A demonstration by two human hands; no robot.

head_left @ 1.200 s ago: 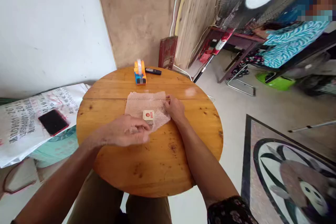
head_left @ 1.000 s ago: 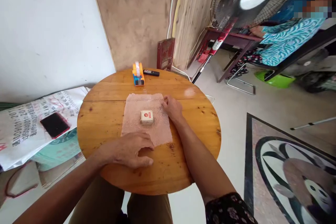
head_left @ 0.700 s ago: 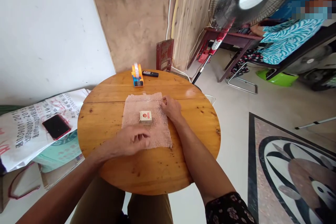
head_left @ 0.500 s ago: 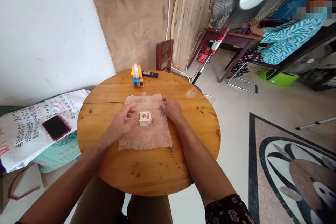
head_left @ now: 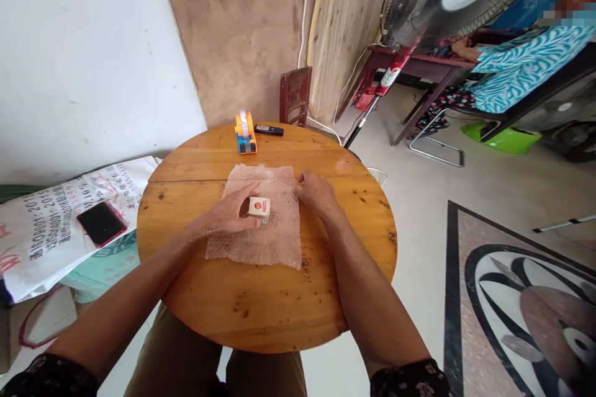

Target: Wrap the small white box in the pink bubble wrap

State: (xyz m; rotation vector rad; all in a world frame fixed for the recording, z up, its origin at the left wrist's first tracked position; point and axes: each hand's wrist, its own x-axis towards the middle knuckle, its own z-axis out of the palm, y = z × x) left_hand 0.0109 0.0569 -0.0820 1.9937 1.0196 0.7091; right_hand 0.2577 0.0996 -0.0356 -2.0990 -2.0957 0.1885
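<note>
Round wooden table (head_left: 261, 310). Hands apart: left hand (head_left: 228, 214) spread beside small box (head_left: 259, 206) on bubble wrap (head_left: 274, 248), right hand (head_left: 319, 193) at its edge, pinch unclear. Positioning box, seemingly; next move needs gentle grip.

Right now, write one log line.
left hand: beside small cream cardboard box | box: over pinkish bubble-wrap sheet | right hand: at sheet's right edge
</note>
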